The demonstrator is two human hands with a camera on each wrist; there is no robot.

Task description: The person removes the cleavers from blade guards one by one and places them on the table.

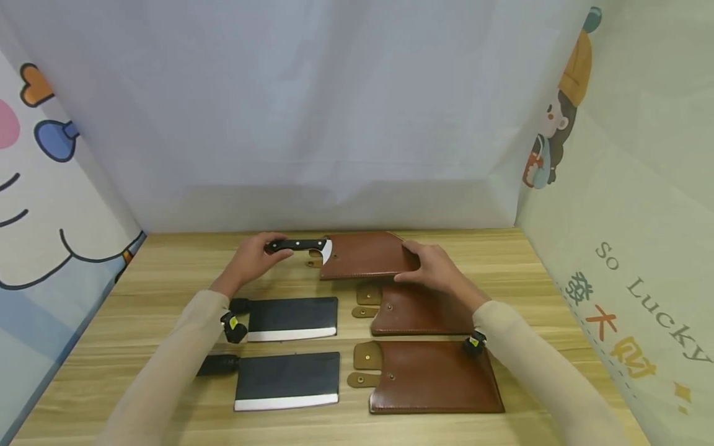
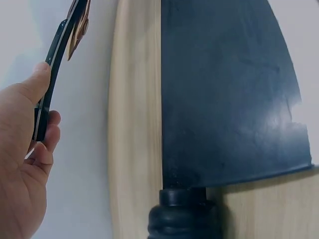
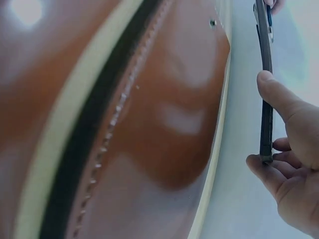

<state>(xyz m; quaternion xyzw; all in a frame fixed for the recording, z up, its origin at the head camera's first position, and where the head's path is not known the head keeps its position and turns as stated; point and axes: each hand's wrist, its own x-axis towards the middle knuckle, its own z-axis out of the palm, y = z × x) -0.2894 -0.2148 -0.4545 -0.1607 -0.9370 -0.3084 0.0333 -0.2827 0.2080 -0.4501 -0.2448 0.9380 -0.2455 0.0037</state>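
At the back of the table my left hand (image 1: 258,255) grips the black riveted handle of a kitchen knife (image 1: 307,244). A shiny curved piece of the knife's metal shows at the mouth of a brown leather sheath (image 1: 362,257); the rest of its blade is hidden inside. My right hand (image 1: 432,266) pinches the sheath's right end, thumb on one face and fingers on the other, as the right wrist view shows. Both wrist views show the sheathed knife edge-on, held up off the table. Two tan snap straps hang at the sheath's mouth, partly behind the handle.
Two dark cleavers with bright edges, an upper one (image 1: 292,317) and a lower one (image 1: 287,379), lie with handles leftward. To their right lie two more brown sheaths, one (image 1: 418,313) partly under my right arm, the other (image 1: 435,378) nearer. A white curtain (image 1: 334,124) stands behind.
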